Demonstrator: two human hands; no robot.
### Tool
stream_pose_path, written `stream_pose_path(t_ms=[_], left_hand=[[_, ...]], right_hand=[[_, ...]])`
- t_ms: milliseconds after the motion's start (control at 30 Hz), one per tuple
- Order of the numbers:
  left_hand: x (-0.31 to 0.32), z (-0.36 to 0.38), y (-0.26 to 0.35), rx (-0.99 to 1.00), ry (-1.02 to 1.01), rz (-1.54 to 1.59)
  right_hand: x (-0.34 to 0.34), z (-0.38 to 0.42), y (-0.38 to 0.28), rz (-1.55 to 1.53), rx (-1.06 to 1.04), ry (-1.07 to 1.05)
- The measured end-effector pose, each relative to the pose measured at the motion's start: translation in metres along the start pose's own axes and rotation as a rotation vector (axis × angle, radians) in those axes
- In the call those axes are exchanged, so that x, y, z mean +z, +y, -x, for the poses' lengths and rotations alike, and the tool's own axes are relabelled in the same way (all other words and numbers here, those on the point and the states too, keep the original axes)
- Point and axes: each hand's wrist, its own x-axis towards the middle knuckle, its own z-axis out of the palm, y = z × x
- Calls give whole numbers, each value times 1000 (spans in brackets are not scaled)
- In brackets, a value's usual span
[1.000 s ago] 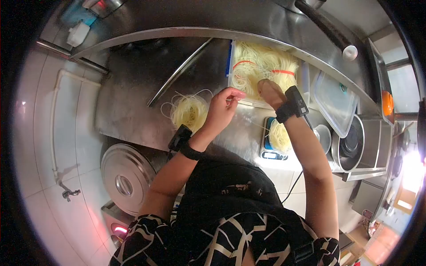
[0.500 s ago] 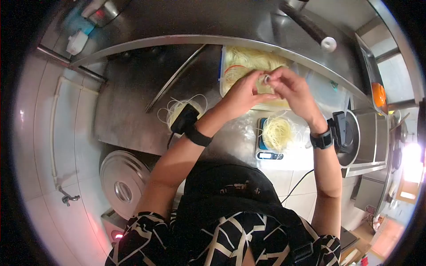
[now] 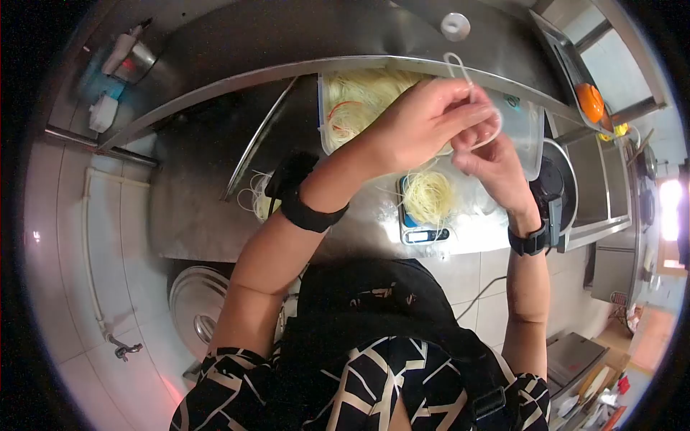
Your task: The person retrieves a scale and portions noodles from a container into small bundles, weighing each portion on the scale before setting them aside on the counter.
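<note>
My left hand (image 3: 438, 118) is raised above the counter, fingers curled round a thin white strand (image 3: 454, 63) that forms a narrow loop above it and curves down on the right. My right hand (image 3: 499, 172) is just below, its fingertips close against the left ones at the strand's lower part; motion blur hides the exact grip. Beneath them, a nest of pale yellow noodles (image 3: 428, 197) rests on a small blue digital scale (image 3: 425, 236). Behind my left hand a plastic tub (image 3: 323, 108) holds many more noodles (image 3: 366, 90).
Another noodle bundle (image 3: 262, 201) lies left, partly behind my wrist strap. A metal rod (image 3: 260, 136) lies on the steel counter (image 3: 194, 215). An overhead shelf edge (image 3: 287, 70) crosses above the hands. A translucent box (image 3: 528, 136) and a round metal pan (image 3: 566, 187) stand right.
Both hands have moved right, the left one now crossing over in front of the right. The white strand now shows as a long loop above them. The camera view has shifted slightly.
</note>
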Motion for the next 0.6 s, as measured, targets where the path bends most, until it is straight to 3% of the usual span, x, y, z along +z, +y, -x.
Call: stream_pose_path(t_ms=[67,167,300,367,467,533,567,600], left_hand=[[8,-7,4,33,9,28],[11,-3,6,123,16,88],[10,36,-3,-83,-7,141],[5,64,-26,-293,19,172],[0,110,-88,-577,121,230],[8,141,-134,-709,229,246],[12,154,-154,-759,284,226],[17,163,-171,-765,284,232]], right_hand=[[-11,2,2,-160,73,-128],[-23,12,-15,-170,55,-104],[-42,28,9,-176,93,-43],[-47,38,40,-187,163,-21],[-45,53,94,23,283,3],[-39,62,132,433,322,3],[-36,67,149,433,331,1],[-33,72,165,754,255,-49]])
